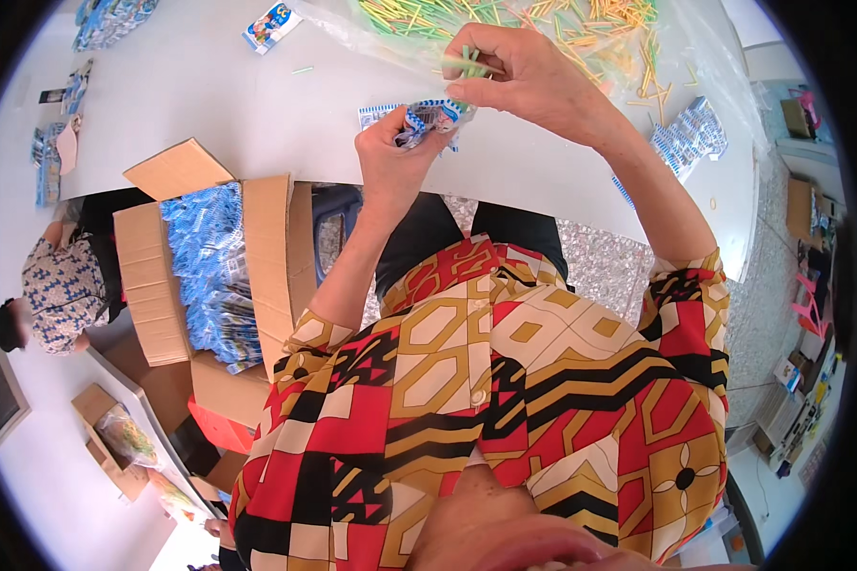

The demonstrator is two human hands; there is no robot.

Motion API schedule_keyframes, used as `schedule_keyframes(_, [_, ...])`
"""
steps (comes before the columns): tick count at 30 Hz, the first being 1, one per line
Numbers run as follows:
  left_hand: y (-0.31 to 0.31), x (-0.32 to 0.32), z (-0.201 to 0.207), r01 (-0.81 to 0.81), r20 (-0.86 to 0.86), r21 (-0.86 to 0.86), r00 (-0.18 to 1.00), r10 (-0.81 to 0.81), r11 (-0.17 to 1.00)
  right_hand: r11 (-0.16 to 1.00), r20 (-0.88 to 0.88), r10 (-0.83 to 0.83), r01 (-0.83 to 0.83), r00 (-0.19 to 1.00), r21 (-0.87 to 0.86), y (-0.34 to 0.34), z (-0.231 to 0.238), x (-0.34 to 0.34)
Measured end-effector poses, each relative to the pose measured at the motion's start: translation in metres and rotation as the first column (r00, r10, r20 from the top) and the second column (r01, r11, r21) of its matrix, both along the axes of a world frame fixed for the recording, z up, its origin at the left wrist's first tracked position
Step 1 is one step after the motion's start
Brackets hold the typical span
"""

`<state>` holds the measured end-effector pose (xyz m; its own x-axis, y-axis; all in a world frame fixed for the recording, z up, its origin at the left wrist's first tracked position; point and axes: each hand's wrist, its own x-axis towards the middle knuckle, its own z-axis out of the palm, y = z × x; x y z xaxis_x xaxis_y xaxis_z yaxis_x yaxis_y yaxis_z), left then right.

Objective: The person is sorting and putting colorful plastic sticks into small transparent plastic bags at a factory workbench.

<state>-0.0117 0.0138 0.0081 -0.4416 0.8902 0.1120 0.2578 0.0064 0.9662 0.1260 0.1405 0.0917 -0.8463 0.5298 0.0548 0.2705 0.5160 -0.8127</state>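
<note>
Above a white counter (324, 114), the left hand (388, 157) grips a blue-and-white packet (438, 116) while the right hand (533, 84) pinches green sticks (470, 63) just beside it, work that likely goes best with the packet steady and the sticks aligned.

Packet (440, 115): glossy, crinkled plastic film. Sticks (428, 13): smooth, plastic-looking. Counter (257, 119): smooth, faint sheen. Carton (149, 285): matt cardboard. Shirt (438, 371): soft printed cloth. Floor (611, 262): speckled, stone-like finish.
</note>
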Motion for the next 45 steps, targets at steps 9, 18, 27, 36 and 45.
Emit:
schedule_keyframes(9, [0.010,0.001,-0.002,0.010,0.194,0.010,0.981,-0.012,1.000,0.956,-0.205,0.017,-0.076,0.979,-0.282,0.012,-0.018,-0.004])
schedule_keyframes(18, [0.024,-0.005,-0.017,0.045,0.269,0.041,0.961,-0.055,0.998,0.923,-0.204,-0.181,0.094,0.962,-0.374,0.019,-0.001,-0.008])
schedule_keyframes(27, [0.029,-0.014,-0.018,0.036,0.202,0.024,0.979,-0.040,0.999,0.990,-0.175,-0.093,0.072,0.980,-0.121,0.024,0.036,-0.003])
schedule_keyframes(36, [0.029,-0.015,-0.025,0.091,0.078,0.033,0.993,-0.094,0.995,0.963,0.041,0.258,-0.261,0.965,0.063,0.035,0.045,-0.016])
schedule_keyframes(45, [0.027,-0.016,-0.025,0.116,-0.007,0.081,0.993,-0.115,0.990,0.968,0.242,0.251,-0.245,0.937,-0.058,0.032,0.064,-0.015])
